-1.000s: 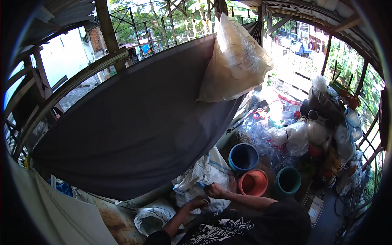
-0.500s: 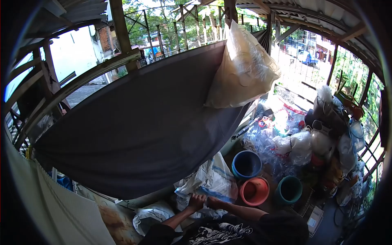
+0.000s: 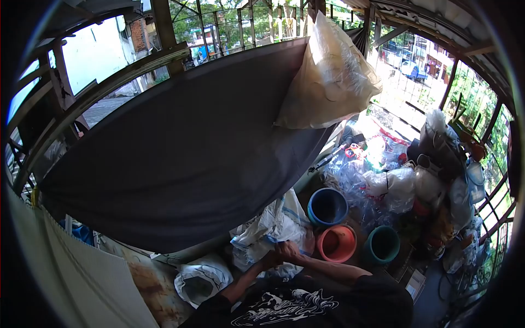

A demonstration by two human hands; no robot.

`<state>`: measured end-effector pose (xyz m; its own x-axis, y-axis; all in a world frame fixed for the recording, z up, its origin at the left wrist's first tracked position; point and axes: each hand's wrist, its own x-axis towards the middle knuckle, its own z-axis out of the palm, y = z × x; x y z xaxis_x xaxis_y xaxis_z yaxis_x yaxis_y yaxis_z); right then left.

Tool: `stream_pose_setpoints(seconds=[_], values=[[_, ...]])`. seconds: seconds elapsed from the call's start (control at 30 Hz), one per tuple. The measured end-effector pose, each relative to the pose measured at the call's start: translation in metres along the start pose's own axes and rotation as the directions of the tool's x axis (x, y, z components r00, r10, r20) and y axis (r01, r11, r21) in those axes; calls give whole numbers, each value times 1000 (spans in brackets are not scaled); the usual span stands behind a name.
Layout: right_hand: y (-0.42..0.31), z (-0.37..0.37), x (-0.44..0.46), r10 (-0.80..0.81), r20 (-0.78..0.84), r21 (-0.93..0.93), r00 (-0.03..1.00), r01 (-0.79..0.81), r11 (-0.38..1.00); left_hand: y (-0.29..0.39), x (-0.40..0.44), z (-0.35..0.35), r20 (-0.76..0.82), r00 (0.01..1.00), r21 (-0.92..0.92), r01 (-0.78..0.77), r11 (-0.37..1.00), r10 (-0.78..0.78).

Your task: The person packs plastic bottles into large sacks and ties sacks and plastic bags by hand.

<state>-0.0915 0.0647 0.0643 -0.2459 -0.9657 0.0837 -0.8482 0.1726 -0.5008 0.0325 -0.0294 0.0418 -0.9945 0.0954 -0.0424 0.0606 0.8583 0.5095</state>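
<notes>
My left hand [image 3: 270, 259] and my right hand [image 3: 289, 250] are close together in front of my chest, touching or overlapping. Both look closed, the right one slightly higher and partly in front of the left. Whatever they grip is too small or hidden to make out. Just beyond them lies a crumpled white woven sack [image 3: 281, 218] with blue stripes; whether my fingers touch it I cannot tell. To the left of my forearm a second white sack [image 3: 188, 274] stands with its mouth open.
Blue [image 3: 328, 208], orange-red [image 3: 337, 244] and green [image 3: 381, 245] buckets stand right of my hands. Behind them are piled clear plastic waste [image 3: 355, 175] and stuffed bags [image 3: 391, 188]. A dark cloth [image 3: 180, 158] hangs ahead, with a full translucent bag [image 3: 328, 82] at its upper right.
My hands have come together and risen slightly, the right one now reaching over the left. The view has tipped downward a little. Sacks and buckets stay in place.
</notes>
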Motion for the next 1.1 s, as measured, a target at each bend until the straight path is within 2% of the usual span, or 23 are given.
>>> stream_pose_setpoints(seconds=[0.03, 0.07, 0.1, 0.13, 0.17, 0.23, 0.27, 0.37, 0.47, 0.6, 0.67, 0.7, 0.73, 0.77, 0.8, 0.83, 0.9, 0.93, 0.97, 1.0, 1.03, 1.07, 1.1], values=[[-16, -23, 0, -29, 39, 14, 999, 28, 999, 8, -7, -4, -177, 983, -288, -10, 957, -43], [-23, -32, -1, -118, -26, 59, 993, 119, 991, 6, -11, 0, -170, 984, -302, -9, 953, -44], [-28, -40, 1, -108, -16, 64, 994, 109, 992, -2, -16, 6, 158, 984, -897, 180, 403, -89], [-33, -49, 0, -204, -3, 175, 979, 201, 964, -2, -25, 9, 287, 958, -958, 287, -22, 21], [-39, -57, -1, -296, 1, 289, 955, 283, 914, -2, -34, 13, 407, 904, -805, 422, -416, 129], [-54, -74, 0, -345, 14, 321, 938, 323, 890, 9, -46, -3, 358, 931, -890, 365, -272, 75], [-56, -75, 5, -417, 1, 331, 909, 393, 858, 9, -49, -10, 339, 936, -899, 352, -261, 92], [-69, -86, 19, -682, -79, 349, 727, 661, 665, 10, -53, -25, 283, 945, -902, 320, -289, 165], [-64, -69, 31, -744, -24, 357, 668, 701, 618, 12, -52, -28, 229, 949, -877, 298, -377, 216], [-54, -81, 47, -660, -31, 286, 751, 639, 714, 5, -51, -39, 279, 952, -863, 307, -402, 130], [-43, -76, 48, -551, -73, 242, 831, 551, 799, 6, -48, -60, 366, 929, -889, 332, -315, -52], [-44, -77, 50, -554, -68, 248, 830, 552, 796, 24, -48, -86, 322, 902, -946, 295, -136, -287], [-47, -80, 49, -550, -178, 284, 816, 578, 765, 45, -52, -125, 328, 921, -939, 294, -178, -210], [-52, -85, 45, -531, -287, 318, 797, 602, 733, 37, -58, -123, 335, 919, -936, 298, -189, -210], [-60, -96, 41, -574, -286, 260, 768, 638, 725, 23, -67, -112, 66, 981, -947, 118, 298, -181], [-66, -96, 38, -566, -278, 277, 776, 629, 727, 7, -73, -93, 52, 989, -919, 103, 382, -141], [-78, -91, 38, -602, -364, 210, 711, 692, 690, -24, -87, -56, 25, 998, -842, 53, 537, -59], [-73, -81, 36, -632, -309, 188, 711, 697, 692, -14, -86, -71, 170, 981, -984, 175, -45, 91], [-69, -72, 34, -627, -307, 193, 716, 692, 696, -5, -83, -84, 194, 936, -743, 335, -580, 293], [-62, -59, 32, -532, -301, 303, 792, 608, 734, -7, -81, -81, 196, 936, -740, 338, -582, 294], [-57, -47, 32, -433, -282, 408, 856, 516, 753, -11, -79, -76, 346, 925, -774, 375, -511, 154], [-52, -34, 30, -432, -284, 410, 856, 516, 752, -16, -77, -72, 473, 881, -793, 423, -439, -5], [-48, -20, 27, -185, -183, 401, 966, 245, 883, -23, -75, -61, 473, 881, -794, 423, -437, -8]])
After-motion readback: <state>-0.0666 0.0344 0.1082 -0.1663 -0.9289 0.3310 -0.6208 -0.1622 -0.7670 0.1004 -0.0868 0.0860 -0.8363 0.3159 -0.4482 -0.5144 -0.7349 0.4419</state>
